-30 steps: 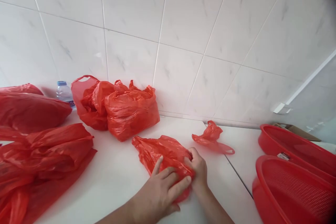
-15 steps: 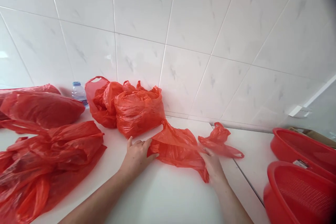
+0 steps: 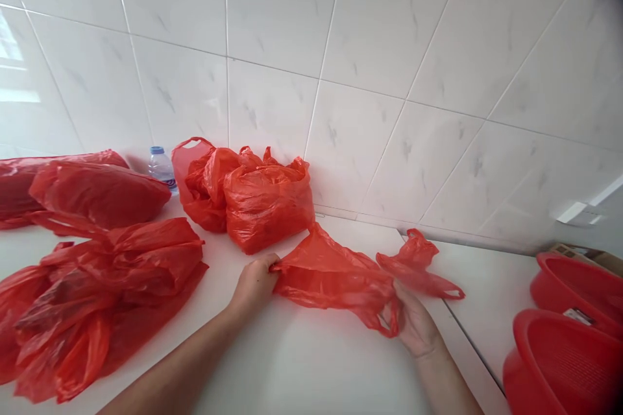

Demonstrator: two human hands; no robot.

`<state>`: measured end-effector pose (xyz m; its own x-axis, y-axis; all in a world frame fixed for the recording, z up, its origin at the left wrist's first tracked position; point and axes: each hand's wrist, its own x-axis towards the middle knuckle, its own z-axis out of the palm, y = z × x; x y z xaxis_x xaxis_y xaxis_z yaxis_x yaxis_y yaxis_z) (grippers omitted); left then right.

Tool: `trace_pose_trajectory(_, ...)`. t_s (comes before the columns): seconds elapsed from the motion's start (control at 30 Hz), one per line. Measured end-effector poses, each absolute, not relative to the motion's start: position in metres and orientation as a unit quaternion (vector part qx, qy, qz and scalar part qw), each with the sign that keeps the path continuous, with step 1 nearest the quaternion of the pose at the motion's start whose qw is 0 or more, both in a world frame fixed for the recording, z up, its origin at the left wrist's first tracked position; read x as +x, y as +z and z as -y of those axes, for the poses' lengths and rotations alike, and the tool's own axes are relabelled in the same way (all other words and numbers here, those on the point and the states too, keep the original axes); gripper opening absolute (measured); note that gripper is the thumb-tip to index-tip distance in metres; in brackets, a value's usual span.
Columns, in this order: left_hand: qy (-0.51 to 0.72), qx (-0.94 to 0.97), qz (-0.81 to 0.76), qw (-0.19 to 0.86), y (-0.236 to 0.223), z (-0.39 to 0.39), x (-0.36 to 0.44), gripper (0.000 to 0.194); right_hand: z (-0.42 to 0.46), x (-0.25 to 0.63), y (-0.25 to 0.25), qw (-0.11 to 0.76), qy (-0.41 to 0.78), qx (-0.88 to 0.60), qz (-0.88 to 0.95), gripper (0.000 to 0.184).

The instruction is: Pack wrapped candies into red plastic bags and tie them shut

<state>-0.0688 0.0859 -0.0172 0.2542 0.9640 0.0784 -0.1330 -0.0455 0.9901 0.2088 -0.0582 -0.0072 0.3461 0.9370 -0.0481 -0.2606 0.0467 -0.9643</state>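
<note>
A thin red plastic bag is spread across the white table between my hands, its near side sagging. My left hand pinches the bag's left edge, fingers closed. At the other end, my right hand grips the bag's right side near a handle loop; its fingertips are partly hidden behind the plastic. Just beyond the right end lies a second crumpled red bag with its handle pointing right. Behind my left hand stands a filled, bulging red bag.
More red bags are heaped on the left of the table. A clear bottle with a blue cap stands by the tiled wall. Two red plastic baskets sit at the right, near a cardboard box.
My left hand has closed on the bag's left edge. The right hand has turned palm-up at the bag's right side, and the bag is stretched wider. The view has shifted slightly left.
</note>
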Motion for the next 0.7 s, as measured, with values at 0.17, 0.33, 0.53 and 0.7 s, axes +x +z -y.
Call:
trace_pose_trajectory(0.17, 0.45, 0.453, -0.314, 0.703, -0.013, -0.075, -0.058, 0.005, 0.057, 0.21, -0.006, 0.669, 0.486, -0.476, 0.298, 0.037)
trace_pose_trajectory(0.33, 0.438, 0.334, -0.262, 0.792, -0.006, -0.076, -0.06, 0.009, 0.058, 0.205, -0.001, 0.632, 0.504, -0.5, 0.31, 0.039)
trace_pose_trajectory(0.53, 0.363, 0.295, -0.228, 0.854, 0.006, -0.072, -0.065, 0.009, 0.059, 0.212, 0.004, 0.635, 0.531, -0.505, 0.246, 0.032)
trace_pose_trajectory(0.7, 0.321, 0.295, -0.191, 0.879, 0.013, -0.057, -0.061, 0.012, 0.059, 0.218, 0.024, 0.621, 0.3, -0.661, 0.297, 0.044)
